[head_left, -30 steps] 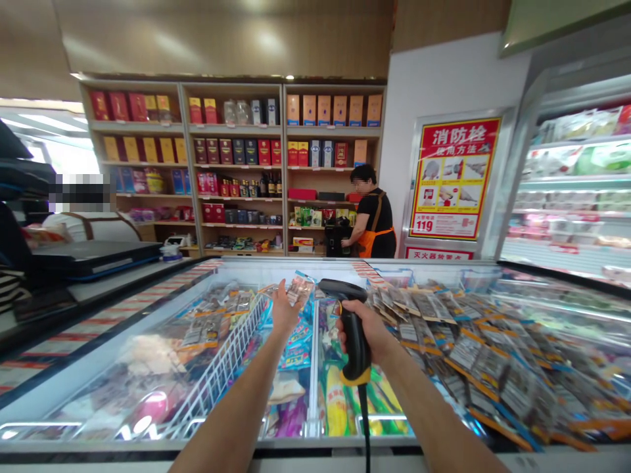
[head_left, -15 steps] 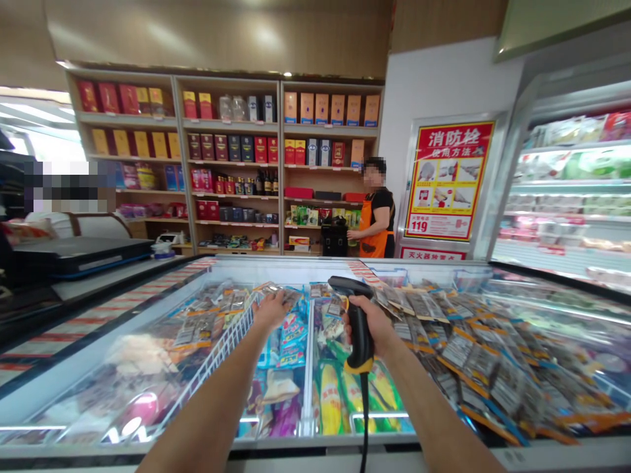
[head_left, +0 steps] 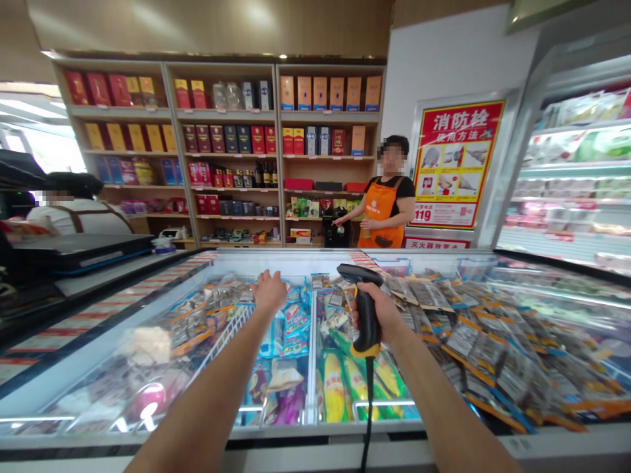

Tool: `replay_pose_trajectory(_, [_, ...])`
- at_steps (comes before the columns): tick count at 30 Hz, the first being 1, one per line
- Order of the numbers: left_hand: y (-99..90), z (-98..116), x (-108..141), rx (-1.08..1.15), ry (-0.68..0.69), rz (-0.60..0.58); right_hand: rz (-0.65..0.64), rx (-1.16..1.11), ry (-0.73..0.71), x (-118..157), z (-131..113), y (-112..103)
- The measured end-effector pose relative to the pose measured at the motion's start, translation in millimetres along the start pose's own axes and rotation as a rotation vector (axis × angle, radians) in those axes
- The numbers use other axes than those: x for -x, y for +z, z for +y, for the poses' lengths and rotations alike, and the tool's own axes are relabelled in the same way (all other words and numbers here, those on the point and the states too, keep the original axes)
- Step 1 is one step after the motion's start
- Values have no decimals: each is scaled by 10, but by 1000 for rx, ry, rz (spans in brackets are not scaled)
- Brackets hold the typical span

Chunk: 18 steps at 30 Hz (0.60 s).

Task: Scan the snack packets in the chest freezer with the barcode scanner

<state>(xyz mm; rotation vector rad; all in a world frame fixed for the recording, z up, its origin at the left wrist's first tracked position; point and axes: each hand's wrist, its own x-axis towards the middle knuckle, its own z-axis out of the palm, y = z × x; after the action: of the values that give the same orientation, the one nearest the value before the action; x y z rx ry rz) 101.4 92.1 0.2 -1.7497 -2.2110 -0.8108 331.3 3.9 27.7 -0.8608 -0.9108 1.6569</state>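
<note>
The right hand (head_left: 375, 314) is grasping the barcode scanner (head_left: 367, 322) above the chest freezer (head_left: 276, 433). Its cable (head_left: 369, 391) hangs near the wire handle (head_left: 389, 403), so it might catch there if pulled sideways. The left hand (head_left: 269, 290) looks released and spread (I see no packet in it) near the wire divider (head_left: 231, 334); a hasty sweep could scrape it, or disturb the loosely piled packets (head_left: 190, 328) beyond.

I'm viewing a bright feed: a ceiling-light hot spot is glaring on the wooden panel (head_left: 259, 14). The barcode scanner (head_left: 367, 318) is showing fairly crisply, the refrigerated display case (head_left: 557, 174) is glowing but blurring, and wide-angle distortion is stretching the edges.
</note>
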Motion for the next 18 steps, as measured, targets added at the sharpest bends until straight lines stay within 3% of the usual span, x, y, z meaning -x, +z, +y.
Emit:
replay_pose_trajectory(4, [310,577,77,94,185,-185,9,-20,-8,1,-19,-14])
replay_pose_trajectory(7, [481,761,140,107,329,-323,10,-24,-19,2,-23,-7])
replay_pose_trajectory(9, [493,742,153,72,360,-337,16,-19,-10,-2,-14,3])
replay_pose_trajectory(12, [357,609,122,-12,312,-299,14,-17,20,-9,11,25])
replay_pose_trajectory(15, [175,496,91,-88,193,-267,2,-26,22,-11,34,58])
replay_pose_trajectory(18, [124,481,103,-78,11,-193,10,-18,22,-12,46,91])
